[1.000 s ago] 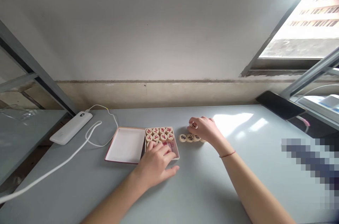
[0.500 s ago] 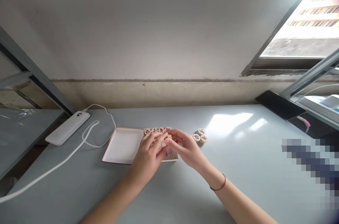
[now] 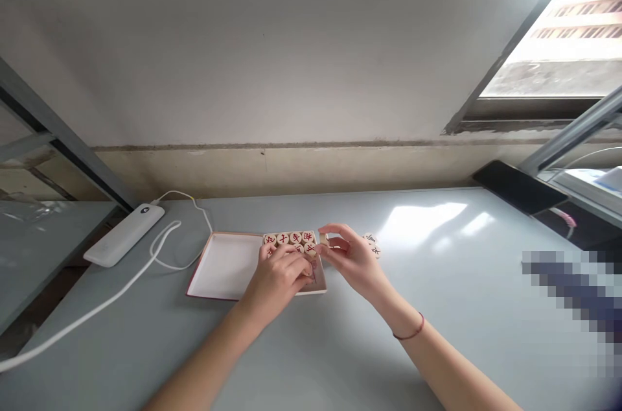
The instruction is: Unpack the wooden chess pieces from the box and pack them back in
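Observation:
An open, shallow box holds rows of round wooden Chinese chess pieces (image 3: pixel 295 238) with red characters. Its near right part (image 3: pixel 318 282) shows bare floor. My left hand (image 3: pixel 278 271) is curled low over the box, hiding some pieces, and a Chinese chess piece appears partly visible between its thumb and fingertips. Just right of the box's far corner, my right hand (image 3: pixel 352 260) pinches another Chinese chess piece (image 3: pixel 324 240) on edge between thumb and fingers. Behind that hand, partly covered, lie loose pieces (image 3: pixel 374 249) with black characters.
The box's white lid (image 3: pixel 226 265) lies open to the left. A white power bank (image 3: pixel 124 235) with a white cable (image 3: pixel 116 296) rests farther left. A dark flat device (image 3: pixel 518 186) leans at the far right, beside a metal frame. A wall closes the table's back.
My hands have moved apart. The right one has shifted right with a piece, and the left has lowered over the box. More red-character pieces now show.

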Motion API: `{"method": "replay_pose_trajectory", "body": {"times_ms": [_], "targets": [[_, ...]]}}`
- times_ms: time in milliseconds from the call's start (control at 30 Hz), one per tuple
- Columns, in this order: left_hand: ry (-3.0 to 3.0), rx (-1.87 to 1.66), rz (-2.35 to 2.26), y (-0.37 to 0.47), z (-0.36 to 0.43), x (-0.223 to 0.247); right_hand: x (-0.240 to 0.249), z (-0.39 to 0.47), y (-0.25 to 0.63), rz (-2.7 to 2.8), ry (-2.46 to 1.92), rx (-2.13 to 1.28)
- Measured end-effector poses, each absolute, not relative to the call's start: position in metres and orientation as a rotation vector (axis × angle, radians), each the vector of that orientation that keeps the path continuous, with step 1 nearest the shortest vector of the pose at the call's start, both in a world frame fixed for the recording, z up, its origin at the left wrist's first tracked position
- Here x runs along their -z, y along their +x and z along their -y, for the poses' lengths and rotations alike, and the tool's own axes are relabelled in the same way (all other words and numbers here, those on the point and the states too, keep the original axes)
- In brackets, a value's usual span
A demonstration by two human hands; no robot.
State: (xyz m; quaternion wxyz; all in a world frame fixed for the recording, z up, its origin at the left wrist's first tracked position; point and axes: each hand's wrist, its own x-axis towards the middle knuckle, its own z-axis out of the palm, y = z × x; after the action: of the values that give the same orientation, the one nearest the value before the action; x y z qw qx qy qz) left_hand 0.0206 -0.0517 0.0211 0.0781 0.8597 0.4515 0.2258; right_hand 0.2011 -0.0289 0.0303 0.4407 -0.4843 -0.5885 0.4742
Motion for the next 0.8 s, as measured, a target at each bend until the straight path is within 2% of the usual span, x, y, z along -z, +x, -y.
{"method": "replay_pose_trajectory", "body": {"times_ms": [233, 400, 633, 800], "targets": [[2.66, -0.595, -1.316, 0.016, 0.05, -0.023, -0.031, 0.034, 0.2, 1.697, -1.171, -1.002], [2.664, -0.623, -1.406, 0.006, 0.047, -0.023, -0.035, 0.037, 0.199, 2.007, -1.231, -0.643], [2.669, -0.519, -1.473, -0.005, 0.045, -0.024, -0.021, 0.041, 0.19, 2.371, -1.046, -0.254], [2.671, -0.502, -1.488, -0.006, 0.045, -0.025, -0.017, 0.043, 0.192, 2.423, -1.104, -0.135]]}}
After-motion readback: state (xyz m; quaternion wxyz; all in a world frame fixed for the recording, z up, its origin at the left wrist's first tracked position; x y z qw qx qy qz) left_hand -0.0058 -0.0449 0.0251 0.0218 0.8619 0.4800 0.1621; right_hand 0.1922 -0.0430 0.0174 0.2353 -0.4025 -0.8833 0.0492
